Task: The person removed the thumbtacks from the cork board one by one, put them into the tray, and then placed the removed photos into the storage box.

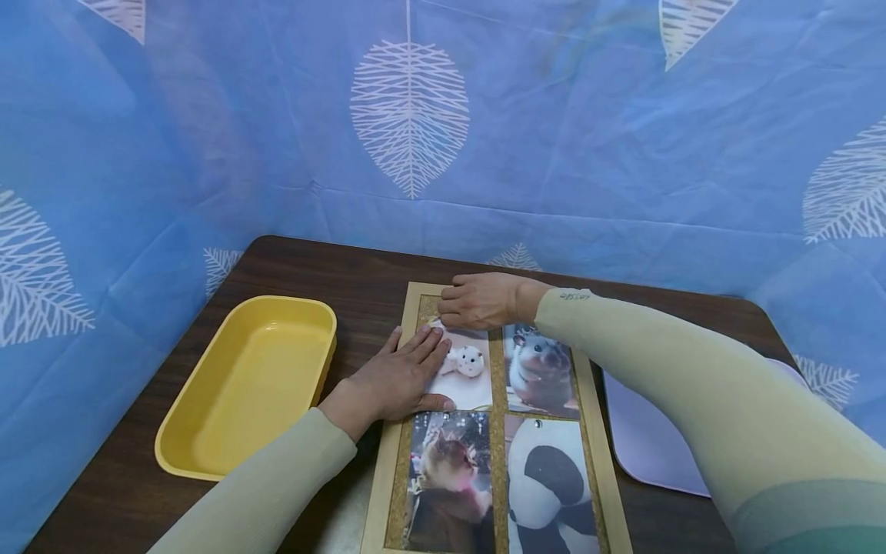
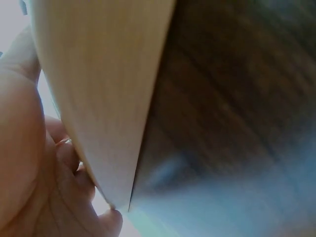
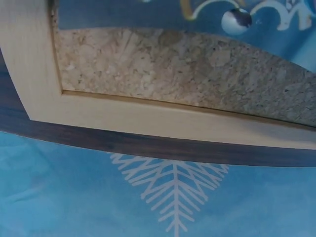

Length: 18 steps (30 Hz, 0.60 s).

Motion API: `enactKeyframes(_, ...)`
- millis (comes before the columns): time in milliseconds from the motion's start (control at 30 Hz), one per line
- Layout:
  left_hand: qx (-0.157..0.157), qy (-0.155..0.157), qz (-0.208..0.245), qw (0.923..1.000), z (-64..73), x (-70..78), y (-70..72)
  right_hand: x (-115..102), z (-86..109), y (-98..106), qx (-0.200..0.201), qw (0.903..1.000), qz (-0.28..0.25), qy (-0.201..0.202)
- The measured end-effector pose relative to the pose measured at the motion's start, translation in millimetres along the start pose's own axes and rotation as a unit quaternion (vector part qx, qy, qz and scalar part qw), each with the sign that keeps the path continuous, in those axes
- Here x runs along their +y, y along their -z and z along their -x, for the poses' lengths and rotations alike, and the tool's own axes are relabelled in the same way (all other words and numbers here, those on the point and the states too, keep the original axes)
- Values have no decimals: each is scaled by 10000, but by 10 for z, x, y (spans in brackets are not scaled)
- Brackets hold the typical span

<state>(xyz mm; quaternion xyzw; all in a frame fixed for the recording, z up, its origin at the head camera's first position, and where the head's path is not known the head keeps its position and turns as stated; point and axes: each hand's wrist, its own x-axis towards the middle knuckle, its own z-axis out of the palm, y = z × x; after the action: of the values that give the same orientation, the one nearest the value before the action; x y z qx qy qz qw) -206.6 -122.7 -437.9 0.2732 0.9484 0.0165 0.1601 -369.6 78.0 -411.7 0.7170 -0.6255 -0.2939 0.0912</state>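
Note:
A wood-framed cork board (image 1: pixel 498 462) lies on the table with several animal photos on it. My left hand (image 1: pixel 398 377) rests on its left side, fingers spread over the upper-left photo of small white animals (image 1: pixel 465 369). In the left wrist view, the left hand (image 2: pixel 29 163) runs along the wooden frame edge (image 2: pixel 103 89). My right hand (image 1: pixel 481 300) reaches over from the right to the top of that same photo, fingers bent down. What its fingertips hold is hidden. Round silver pins show on the hamster photo (image 3: pixel 237 20) and the panda photo (image 1: pixel 550 477).
A yellow tray (image 1: pixel 242 385) stands on the table left of the board. Right of the board, a lilac tray (image 1: pixel 651 438) is partly covered by the right sleeve. The dark table (image 1: pixel 332 261) ends at a blue leaf-print cloth (image 1: pixel 554 138) behind.

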Motion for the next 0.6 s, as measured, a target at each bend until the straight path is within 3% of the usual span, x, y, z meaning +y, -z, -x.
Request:
enactKeyframes(133,14,19,15,10000,5,-5,-6,-8,-25,13,-286,9995,-62,-71)
enactKeyframes(433,-15,-7,3,10000,5,-10,-12,-22,-15,29,173,9998,-13,76)
enactKeyframes(600,2,-16,-5,10000,-2,-7,-5,-25,-37,68,-183,9998,62,23)
